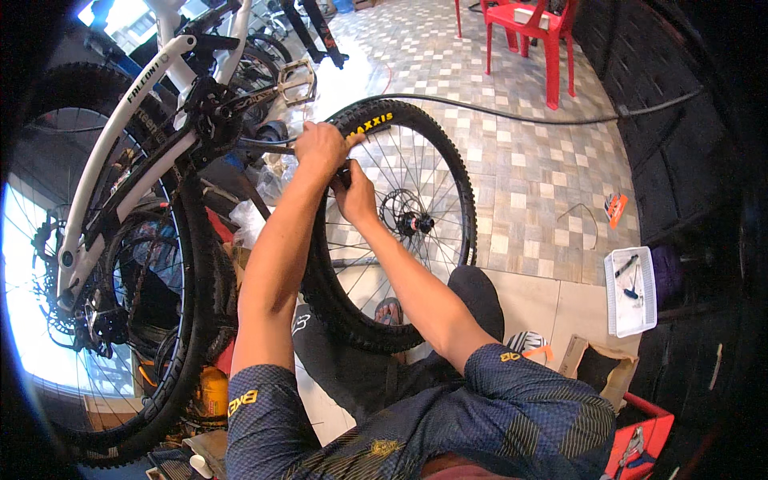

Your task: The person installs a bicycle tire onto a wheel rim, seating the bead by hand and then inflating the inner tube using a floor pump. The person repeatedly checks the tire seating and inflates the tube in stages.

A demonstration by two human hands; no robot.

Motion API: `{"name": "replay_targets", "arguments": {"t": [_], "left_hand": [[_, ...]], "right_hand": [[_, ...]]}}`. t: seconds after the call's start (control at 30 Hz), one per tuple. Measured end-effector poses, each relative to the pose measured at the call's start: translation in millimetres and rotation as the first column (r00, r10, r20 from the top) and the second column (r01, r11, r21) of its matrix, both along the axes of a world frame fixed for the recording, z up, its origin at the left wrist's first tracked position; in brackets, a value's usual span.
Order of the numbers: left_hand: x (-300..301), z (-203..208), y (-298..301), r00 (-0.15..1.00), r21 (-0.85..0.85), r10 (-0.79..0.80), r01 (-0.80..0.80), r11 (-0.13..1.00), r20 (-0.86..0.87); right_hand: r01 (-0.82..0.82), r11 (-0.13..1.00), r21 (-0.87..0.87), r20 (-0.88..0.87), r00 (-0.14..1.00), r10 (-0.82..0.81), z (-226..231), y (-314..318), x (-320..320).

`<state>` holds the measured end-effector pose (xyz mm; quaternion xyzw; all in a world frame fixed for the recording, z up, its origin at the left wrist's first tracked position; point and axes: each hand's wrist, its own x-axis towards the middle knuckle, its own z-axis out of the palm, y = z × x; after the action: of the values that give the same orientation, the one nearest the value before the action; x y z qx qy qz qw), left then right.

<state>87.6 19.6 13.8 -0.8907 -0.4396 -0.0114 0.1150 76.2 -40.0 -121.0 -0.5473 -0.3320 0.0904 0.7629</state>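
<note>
A bicycle wheel [408, 222] with a knobby black tire [466, 188] stands upright between my legs, its brake disc [398, 210] and hub showing. My left hand [320, 150] is closed over the tire at the wheel's upper left, one finger reaching right across the sidewall. Just below it, my right hand [356, 194] is closed at the inner edge of the rim, around a small dark part mostly hidden by the fingers. A black hose [512, 116] runs from the right, behind the top of the tire, toward my left hand; its end is hidden.
A white-framed bicycle [120, 136] stands close on my left. To the right are a white plastic basket [630, 308] with tools, an open cardboard box [596, 368] and a red toolbox [652, 420] with pliers. A red plastic chair [528, 24] stands far off on the tiled floor [520, 200].
</note>
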Motion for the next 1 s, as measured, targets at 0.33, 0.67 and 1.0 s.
{"name": "replay_targets", "arguments": {"t": [0.33,0.67,1.0], "left_hand": [[19.7,-6.7,34.5,0.998,-0.089,-0.067,0.065,0.994,-0.019],[21.9,-7.5,43.6,0.997,-0.109,-0.079,0.079,0.991,-0.002],[26.4,-2.4,41.3,0.999,-0.148,-0.020,0.013,0.989,-0.042]], "right_hand": [[0.005,0.999,-0.032,-0.044,0.999,-0.006,-35.4,-7.6,95.0],[0.156,0.987,-0.040,0.240,0.960,-0.142,-46.0,33.5,94.0],[-0.555,0.784,0.279,-0.268,0.739,0.618,-51.4,49.7,98.8]]}}
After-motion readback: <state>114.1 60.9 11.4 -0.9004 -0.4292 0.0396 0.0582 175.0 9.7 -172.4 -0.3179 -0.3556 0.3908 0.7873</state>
